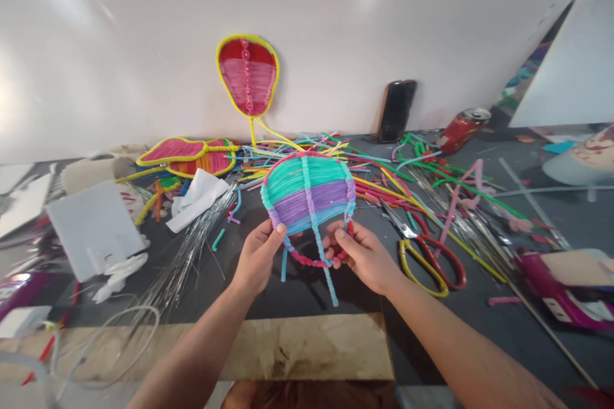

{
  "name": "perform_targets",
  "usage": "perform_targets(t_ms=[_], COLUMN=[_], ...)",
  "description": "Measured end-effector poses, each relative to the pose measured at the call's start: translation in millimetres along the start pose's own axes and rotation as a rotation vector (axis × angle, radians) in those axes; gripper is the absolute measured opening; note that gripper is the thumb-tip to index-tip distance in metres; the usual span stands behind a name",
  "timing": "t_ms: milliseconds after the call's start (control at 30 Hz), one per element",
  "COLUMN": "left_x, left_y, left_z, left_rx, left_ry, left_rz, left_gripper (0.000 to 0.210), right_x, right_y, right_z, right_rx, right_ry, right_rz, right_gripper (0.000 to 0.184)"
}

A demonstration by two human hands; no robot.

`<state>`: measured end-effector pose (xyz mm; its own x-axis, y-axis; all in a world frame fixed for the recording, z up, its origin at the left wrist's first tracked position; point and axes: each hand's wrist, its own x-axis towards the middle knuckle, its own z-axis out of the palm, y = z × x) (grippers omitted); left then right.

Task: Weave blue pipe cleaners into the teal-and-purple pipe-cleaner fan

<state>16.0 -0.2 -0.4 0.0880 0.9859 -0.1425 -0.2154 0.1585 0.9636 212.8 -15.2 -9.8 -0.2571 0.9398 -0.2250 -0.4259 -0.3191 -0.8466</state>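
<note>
Between my hands is a rounded pipe-cleaner frame (326, 195), wound across with teal, purple and light blue rows. A twisted blue-and-lilac strand runs down its middle, and its tail hangs below the red lower rim. Beneath the blue rows the frame is unfilled. My left hand (259, 252) pinches the left rim with thumb and fingers. On the lower right rim, my right hand (359, 252) is closed, its fingertips partly behind the rim. Red-and-yellow-handled scissors (426, 255) lie open just right of my right hand.
Loose pipe cleaners (384, 179) are heaped behind the frame. A finished red-and-pink piece (248, 73) leans against the white wall. A phone (397, 110) and a red can (463, 131) stand at the back right. Metal wires (192, 255) and white papers (96, 227) lie left, a purple glue gun (556, 287) right.
</note>
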Motion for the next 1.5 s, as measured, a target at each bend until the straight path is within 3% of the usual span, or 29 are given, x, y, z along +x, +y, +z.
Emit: perform_targets(t_ms=[133, 333, 467, 600, 867, 1033, 1367, 1500], left_x=[1.6, 2.1, 1.4, 2.2, -1.2, -0.3, -1.6, -2.0], left_y=[0.2, -2.5, -3.4, -2.6, 0.4, -4.3, -0.9, 1.8], left_z=[-0.1, -1.1, -2.5, -4.0, 1.2, -0.2, 5.3, 5.3], left_rx=[0.019, 0.093, 0.158, 0.169, 0.227, 0.201, 0.201, 0.180], left_ry=[0.056, 0.067, 0.075, 0.105, 0.020, -0.009, 0.113, 0.112], left_rz=[-0.025, 0.003, 0.020, 0.043, 0.009, -0.033, 0.023, 0.007], left_gripper=[0.027, 0.029, 0.028, 0.025, 0.025, 0.027, 0.026, 0.023], right_x=[0.3, 7.0, 6.9, 4.8, 7.0, 6.6, 4.9, 5.5], right_y=[-0.4, -7.7, -11.0, -13.2, -5.8, -0.5, -5.2, -4.6], right_z=[-3.9, -12.0, -10.2, -8.7, -12.1, -10.2, -3.3, -6.5], right_rx=[-0.147, -0.129, -0.257, -0.321, -0.099, -0.118, -0.229, -0.165], right_ry=[-0.015, 0.152, 0.209, 0.202, 0.129, 0.148, 0.160, 0.137], right_rz=[-0.038, -0.140, -0.154, -0.145, 0.044, 0.034, 0.068, 0.060], right_gripper=[0.028, 0.027, 0.027, 0.027, 0.030, 0.029, 0.022, 0.023])
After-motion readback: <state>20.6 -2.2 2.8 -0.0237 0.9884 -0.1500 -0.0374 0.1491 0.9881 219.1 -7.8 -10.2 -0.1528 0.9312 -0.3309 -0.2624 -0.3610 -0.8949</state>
